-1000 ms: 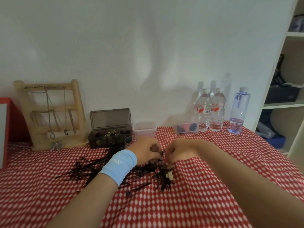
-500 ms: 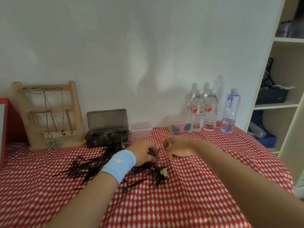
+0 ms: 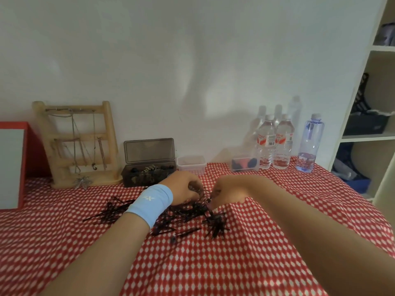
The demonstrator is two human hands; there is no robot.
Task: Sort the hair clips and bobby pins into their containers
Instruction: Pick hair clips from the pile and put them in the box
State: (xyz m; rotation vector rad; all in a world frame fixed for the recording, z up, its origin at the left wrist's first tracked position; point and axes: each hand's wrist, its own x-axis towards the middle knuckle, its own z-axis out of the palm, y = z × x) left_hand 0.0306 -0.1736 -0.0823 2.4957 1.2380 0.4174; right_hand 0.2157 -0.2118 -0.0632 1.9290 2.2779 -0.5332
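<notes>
Head view: left hand (image 3: 185, 188), white-logo wristband (image 3: 149, 202), and right hand (image 3: 227, 192) curled, pinching bobby pins (image 3: 183, 214); bottle labels (image 3: 266, 140) unreadable.

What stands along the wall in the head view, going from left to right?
Red-edged board → wooden jewellery stand → dark box with its lid up → small clear tub → clear tub holding dark and pink things → two red-labelled water bottles → bluish bottle.
</notes>
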